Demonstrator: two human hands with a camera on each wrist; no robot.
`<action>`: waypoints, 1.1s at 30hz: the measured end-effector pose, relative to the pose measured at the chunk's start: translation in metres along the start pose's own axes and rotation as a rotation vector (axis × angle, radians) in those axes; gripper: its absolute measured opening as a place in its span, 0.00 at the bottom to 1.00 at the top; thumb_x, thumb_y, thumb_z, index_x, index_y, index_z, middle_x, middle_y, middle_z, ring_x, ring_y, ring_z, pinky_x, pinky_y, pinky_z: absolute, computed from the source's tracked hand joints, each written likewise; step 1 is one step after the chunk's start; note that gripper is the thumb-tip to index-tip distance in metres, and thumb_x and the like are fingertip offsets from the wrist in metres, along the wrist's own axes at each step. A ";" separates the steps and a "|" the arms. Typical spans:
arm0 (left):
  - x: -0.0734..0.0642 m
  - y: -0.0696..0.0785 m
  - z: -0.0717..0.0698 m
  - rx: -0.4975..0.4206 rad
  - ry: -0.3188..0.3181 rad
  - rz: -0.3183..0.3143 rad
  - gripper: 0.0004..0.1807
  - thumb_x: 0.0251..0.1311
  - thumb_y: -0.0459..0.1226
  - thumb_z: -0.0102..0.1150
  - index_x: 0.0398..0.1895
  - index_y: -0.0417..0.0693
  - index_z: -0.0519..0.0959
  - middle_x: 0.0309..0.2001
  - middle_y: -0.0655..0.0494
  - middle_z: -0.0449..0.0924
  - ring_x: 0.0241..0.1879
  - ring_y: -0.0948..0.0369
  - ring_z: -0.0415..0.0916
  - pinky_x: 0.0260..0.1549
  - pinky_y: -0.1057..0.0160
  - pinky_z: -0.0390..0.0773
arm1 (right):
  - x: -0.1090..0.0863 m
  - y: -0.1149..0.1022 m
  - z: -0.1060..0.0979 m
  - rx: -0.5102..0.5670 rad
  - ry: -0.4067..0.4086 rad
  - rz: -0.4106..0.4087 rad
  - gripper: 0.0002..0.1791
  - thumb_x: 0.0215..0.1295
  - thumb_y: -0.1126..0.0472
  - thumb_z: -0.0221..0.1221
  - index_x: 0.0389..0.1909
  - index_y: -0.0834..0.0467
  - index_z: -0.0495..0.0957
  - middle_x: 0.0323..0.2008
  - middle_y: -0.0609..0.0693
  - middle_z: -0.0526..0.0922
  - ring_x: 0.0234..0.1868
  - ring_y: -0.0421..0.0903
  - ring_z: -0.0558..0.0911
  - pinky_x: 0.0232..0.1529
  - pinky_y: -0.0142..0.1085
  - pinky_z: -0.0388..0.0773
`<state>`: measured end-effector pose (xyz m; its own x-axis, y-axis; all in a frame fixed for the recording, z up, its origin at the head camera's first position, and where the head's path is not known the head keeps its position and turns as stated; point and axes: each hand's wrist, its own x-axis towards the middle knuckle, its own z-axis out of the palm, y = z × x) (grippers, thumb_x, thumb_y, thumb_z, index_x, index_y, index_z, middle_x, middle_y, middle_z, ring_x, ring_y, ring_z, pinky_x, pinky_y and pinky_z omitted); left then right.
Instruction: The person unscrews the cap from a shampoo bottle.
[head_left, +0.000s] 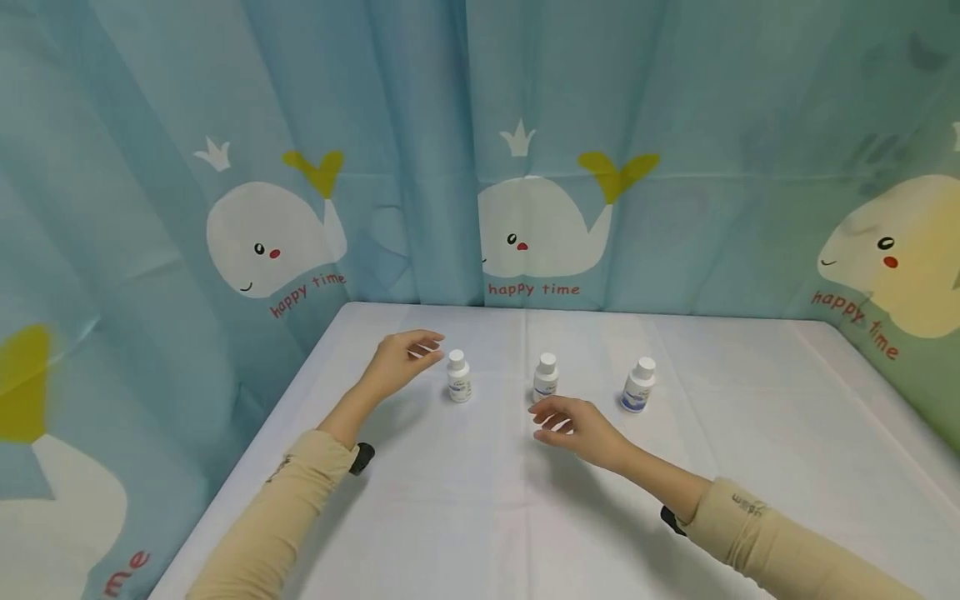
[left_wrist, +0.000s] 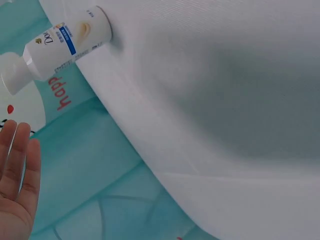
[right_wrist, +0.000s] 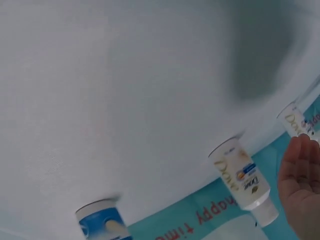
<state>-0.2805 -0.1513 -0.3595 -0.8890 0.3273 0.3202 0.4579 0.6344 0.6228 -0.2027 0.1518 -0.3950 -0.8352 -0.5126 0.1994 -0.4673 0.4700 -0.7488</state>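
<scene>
Three small white Dove bottles with white caps stand upright in a row on the white table. My left hand hovers beside the left bottle, fingers loosely bent toward it and holding nothing. That bottle shows a blue stripe on its label in the left wrist view. Just in front of the middle bottle is my right hand, its fingers relaxed and bare of any object; the hand overlaps the bottle's base in the head view. The right bottle, with a blue lower label, stands to the right of that hand.
A white cloth covers the table. Behind it and along both sides hangs a blue-green curtain printed with white whales and the words "happy time". Dark wrist cameras sit at the cuffs of the beige sleeves.
</scene>
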 end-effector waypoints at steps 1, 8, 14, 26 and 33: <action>0.001 0.000 0.001 -0.002 -0.004 -0.001 0.18 0.61 0.38 0.60 0.52 0.39 0.78 0.46 0.43 0.83 0.44 0.50 0.82 0.43 0.55 0.82 | 0.002 0.000 0.003 0.011 -0.013 -0.006 0.18 0.60 0.63 0.62 0.49 0.69 0.75 0.42 0.63 0.82 0.41 0.51 0.82 0.40 0.32 0.80; 0.005 0.003 0.007 -0.005 -0.030 0.002 0.19 0.61 0.39 0.60 0.53 0.39 0.78 0.49 0.43 0.81 0.46 0.50 0.81 0.45 0.55 0.81 | 0.017 -0.001 0.021 0.064 -0.027 -0.025 0.18 0.59 0.66 0.62 0.49 0.70 0.75 0.43 0.66 0.81 0.42 0.57 0.82 0.40 0.31 0.80; 0.006 0.003 0.011 -0.003 -0.034 -0.013 0.19 0.60 0.39 0.61 0.53 0.40 0.77 0.51 0.44 0.81 0.48 0.50 0.80 0.46 0.55 0.81 | 0.035 0.002 0.031 0.096 -0.018 0.027 0.21 0.58 0.67 0.63 0.52 0.71 0.72 0.46 0.68 0.79 0.47 0.62 0.80 0.43 0.39 0.81; 0.009 0.002 0.015 -0.012 -0.026 -0.008 0.19 0.60 0.38 0.61 0.53 0.42 0.78 0.52 0.44 0.80 0.49 0.50 0.80 0.47 0.55 0.81 | 0.072 0.003 0.046 0.135 0.091 0.130 0.24 0.58 0.67 0.63 0.55 0.70 0.70 0.49 0.68 0.77 0.49 0.61 0.80 0.48 0.44 0.81; 0.009 0.003 0.015 -0.056 -0.016 0.007 0.19 0.59 0.37 0.62 0.53 0.41 0.78 0.51 0.42 0.80 0.48 0.48 0.80 0.47 0.53 0.81 | 0.091 -0.002 0.054 0.131 0.154 0.173 0.26 0.58 0.66 0.64 0.56 0.67 0.70 0.51 0.66 0.77 0.50 0.61 0.79 0.50 0.45 0.80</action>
<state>-0.2869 -0.1360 -0.3652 -0.8854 0.3433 0.3134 0.4630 0.5919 0.6597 -0.2617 0.0657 -0.4096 -0.9385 -0.3123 0.1476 -0.2803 0.4389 -0.8537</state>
